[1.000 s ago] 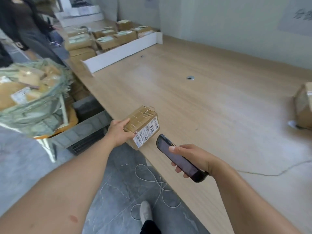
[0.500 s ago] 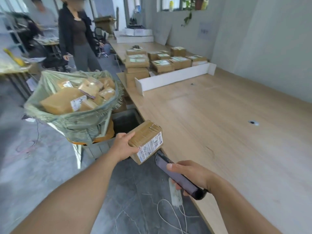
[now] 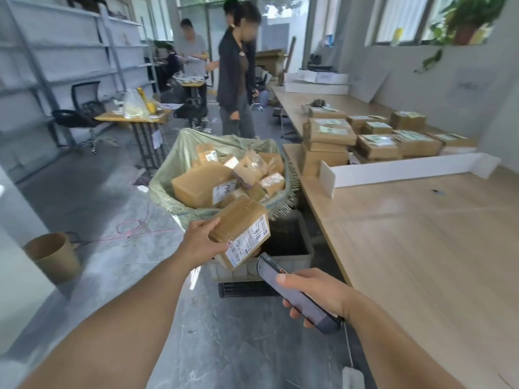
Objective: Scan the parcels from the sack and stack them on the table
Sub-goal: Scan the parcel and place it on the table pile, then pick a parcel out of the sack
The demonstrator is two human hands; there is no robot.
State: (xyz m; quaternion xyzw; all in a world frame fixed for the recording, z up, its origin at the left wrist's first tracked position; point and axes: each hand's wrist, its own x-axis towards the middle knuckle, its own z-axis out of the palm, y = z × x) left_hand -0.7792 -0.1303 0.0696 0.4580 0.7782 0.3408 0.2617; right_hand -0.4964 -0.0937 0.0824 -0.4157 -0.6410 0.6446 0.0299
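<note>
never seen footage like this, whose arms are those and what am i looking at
The camera is worn on a person's head, so the two arms reaching forward are that person's own. The left hand holds a small brown parcel with its white label facing the dark handheld scanner gripped in the right hand. Behind them a green sack sits full of more parcels. On the right runs a long wooden table; beyond a white divider lie stacked boxes. Other people stand in the background.
</note>
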